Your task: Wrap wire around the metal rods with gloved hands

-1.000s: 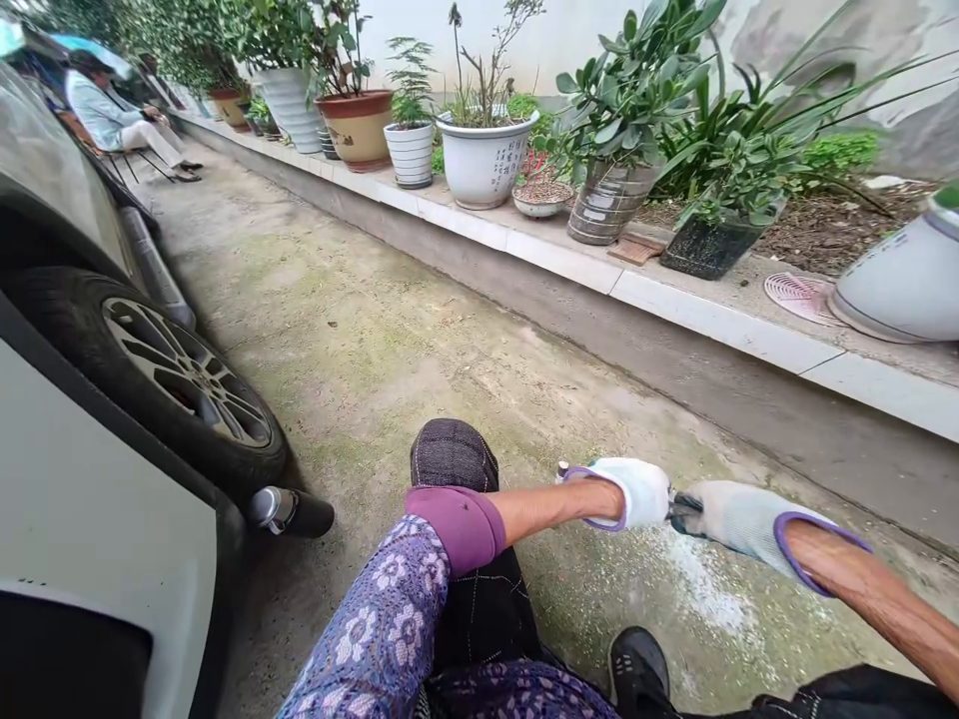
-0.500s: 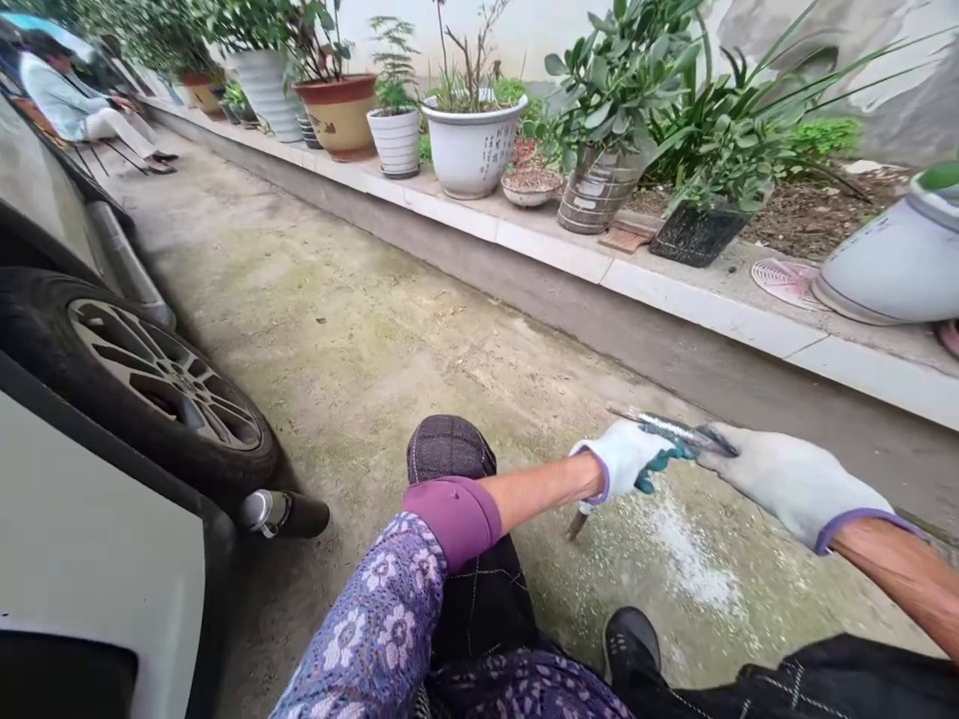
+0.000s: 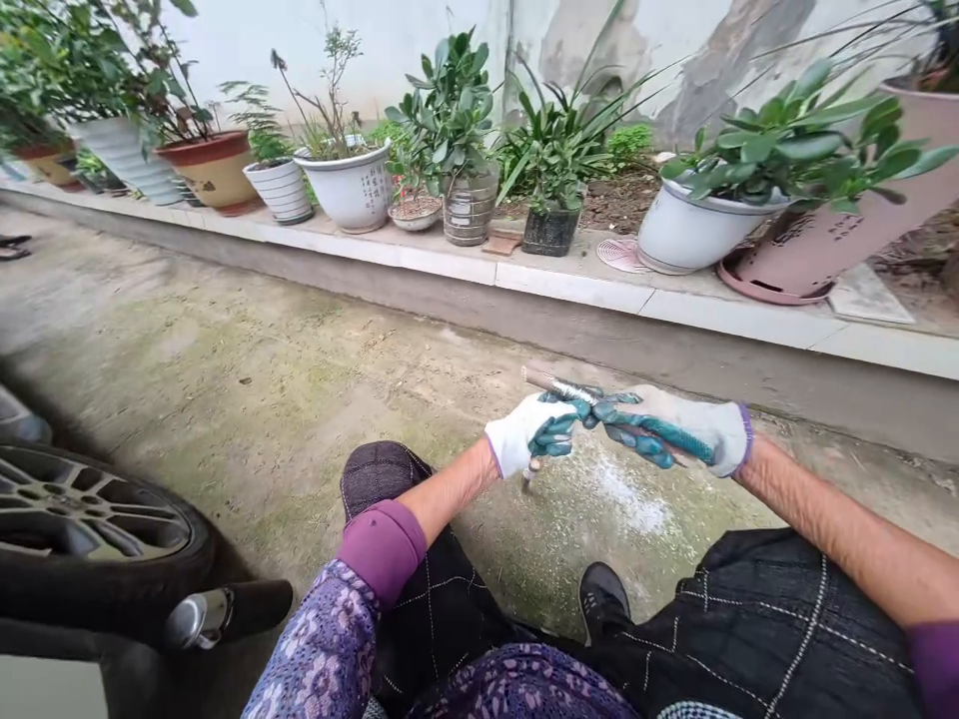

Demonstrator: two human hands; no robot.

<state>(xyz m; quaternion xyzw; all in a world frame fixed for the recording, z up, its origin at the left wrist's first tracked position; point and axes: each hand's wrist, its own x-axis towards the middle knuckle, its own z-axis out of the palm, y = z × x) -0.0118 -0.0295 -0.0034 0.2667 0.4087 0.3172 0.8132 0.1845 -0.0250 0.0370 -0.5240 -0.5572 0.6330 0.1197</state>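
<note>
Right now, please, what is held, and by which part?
Right hand: seemingly a stick, behind its free end. Left hand: a handle, above its tip.

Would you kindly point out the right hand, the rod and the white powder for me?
Right hand (image 3: 674, 423): head view, on the glove's middle.
Rod (image 3: 540, 379): head view, on its exposed brown end.
White powder (image 3: 633, 501): head view, in the patch's middle.

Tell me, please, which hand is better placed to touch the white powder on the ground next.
Probably the right hand: it appears nearer the powder, while the left hand is farther left. Both hands are at the rod, though.
</note>
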